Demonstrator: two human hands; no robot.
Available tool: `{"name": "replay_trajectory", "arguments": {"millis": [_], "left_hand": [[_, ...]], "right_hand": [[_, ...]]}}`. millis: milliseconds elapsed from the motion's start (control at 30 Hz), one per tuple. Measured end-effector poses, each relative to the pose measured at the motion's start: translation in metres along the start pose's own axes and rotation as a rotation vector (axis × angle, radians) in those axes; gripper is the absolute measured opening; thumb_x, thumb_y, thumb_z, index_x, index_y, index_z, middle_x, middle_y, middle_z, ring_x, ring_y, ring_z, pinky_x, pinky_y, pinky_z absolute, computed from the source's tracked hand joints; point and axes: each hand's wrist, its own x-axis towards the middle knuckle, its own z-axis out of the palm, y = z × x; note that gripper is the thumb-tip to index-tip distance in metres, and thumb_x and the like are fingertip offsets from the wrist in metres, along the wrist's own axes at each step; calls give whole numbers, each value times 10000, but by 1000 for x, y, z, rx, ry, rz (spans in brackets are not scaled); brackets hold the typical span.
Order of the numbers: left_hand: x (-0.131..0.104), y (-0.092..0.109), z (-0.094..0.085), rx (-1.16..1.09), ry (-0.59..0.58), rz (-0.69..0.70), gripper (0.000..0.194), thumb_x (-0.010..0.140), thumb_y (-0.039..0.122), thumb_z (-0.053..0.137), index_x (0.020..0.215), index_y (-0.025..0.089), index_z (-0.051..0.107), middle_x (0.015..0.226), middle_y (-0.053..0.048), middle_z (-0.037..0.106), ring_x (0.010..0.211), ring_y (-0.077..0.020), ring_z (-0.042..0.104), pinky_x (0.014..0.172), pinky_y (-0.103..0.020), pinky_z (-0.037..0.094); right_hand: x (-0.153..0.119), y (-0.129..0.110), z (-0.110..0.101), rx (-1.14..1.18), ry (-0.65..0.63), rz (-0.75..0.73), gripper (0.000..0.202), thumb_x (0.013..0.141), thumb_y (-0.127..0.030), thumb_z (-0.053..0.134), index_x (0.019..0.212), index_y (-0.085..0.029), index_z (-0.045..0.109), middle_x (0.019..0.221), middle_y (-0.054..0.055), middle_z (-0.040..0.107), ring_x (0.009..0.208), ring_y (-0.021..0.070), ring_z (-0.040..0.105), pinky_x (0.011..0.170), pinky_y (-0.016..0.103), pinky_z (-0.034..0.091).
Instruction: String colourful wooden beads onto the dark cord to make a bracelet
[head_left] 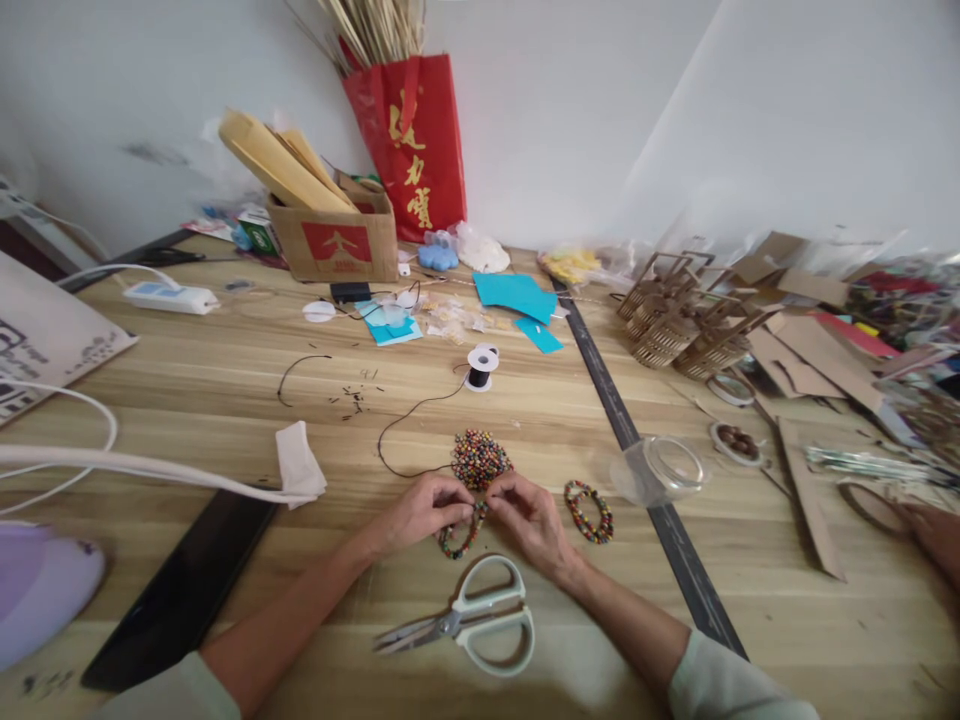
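My left hand [421,512] and my right hand [529,518] meet over the wooden table, fingertips pinched together on a half-strung loop of multicoloured beads [461,535] that hangs below them. A black cord [409,415] runs from my hands up to a small spool [481,367]. Just beyond my fingers lies a heap of loose coloured beads [480,458]. A finished bead bracelet [589,511] rests to the right of my right hand. Scissors [472,620] with pale handles lie between my forearms.
A clear plastic jar [660,468] lies on its side at right. A white tissue [299,462] and white cables [112,462] sit at left. Cardboard box [337,240], red bag [412,140], teal paper [517,295] stand farther back. Wooden lattice pieces [675,315] and cardboard crowd the right.
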Motion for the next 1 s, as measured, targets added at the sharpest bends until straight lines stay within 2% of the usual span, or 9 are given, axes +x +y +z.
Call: {"name": "replay_trajectory", "arguments": {"millis": [233, 367, 567, 700, 800, 867, 933, 1000], "left_hand": [[-1, -1, 0, -82, 26, -22, 374, 734, 419, 728, 951, 121, 665, 780, -48, 707, 632, -145, 664, 502, -200, 456], [-1, 1, 3, -95, 31, -2, 377, 742, 463, 715, 889, 119, 662, 772, -59, 719, 648, -147, 666, 496, -192, 442], [-2, 7, 7, -81, 50, 20, 476, 785, 596, 612, 808, 120, 634, 667, -49, 688, 596, -147, 634, 485, -201, 419], [-2, 9, 7, -2, 29, 81, 493, 829, 602, 547, 767, 122, 647, 644, -46, 672, 581, -140, 597, 487, -209, 390], [-3, 10, 6, 135, 95, 149, 444, 849, 526, 560, 715, 118, 676, 654, -39, 660, 599, -126, 555, 539, -220, 393], [-3, 11, 6, 178, 133, 146, 401, 828, 497, 600, 723, 119, 686, 673, -37, 656, 625, -132, 565, 553, -221, 407], [-3, 10, 7, 115, 99, 92, 407, 809, 522, 615, 778, 121, 679, 710, -46, 669, 653, -153, 615, 544, -219, 436], [-3, 9, 7, -11, 16, 25, 463, 799, 579, 603, 840, 121, 653, 732, -62, 686, 662, -178, 667, 522, -222, 466]], "right_hand": [[0, -1, 3, 191, -16, 126, 305, 840, -483, 650, 809, -179, 638, 707, 15, 604, 640, 140, 517, 588, 243, 402], [0, 1, 4, 216, -47, 148, 323, 834, -500, 654, 810, -178, 632, 715, 20, 608, 667, 152, 536, 622, 258, 411], [0, -1, 6, 186, -49, 117, 320, 846, -489, 639, 790, -175, 624, 674, 4, 568, 621, 137, 492, 589, 251, 381], [0, -2, 5, 176, -44, 110, 320, 850, -487, 637, 783, -174, 629, 655, -2, 561, 595, 128, 477, 561, 242, 373], [1, -1, 4, 195, -21, 121, 314, 840, -482, 652, 791, -173, 634, 670, 2, 581, 602, 128, 495, 566, 239, 388], [1, 0, 4, 227, -6, 142, 310, 827, -483, 668, 801, -175, 635, 679, 3, 588, 606, 128, 504, 570, 238, 397], [2, 2, 4, 276, -1, 173, 316, 810, -491, 685, 806, -180, 631, 672, -2, 585, 595, 126, 508, 561, 234, 401], [3, 3, 4, 325, -3, 205, 325, 793, -499, 700, 802, -184, 622, 665, -7, 582, 588, 125, 517, 557, 233, 412]]}}
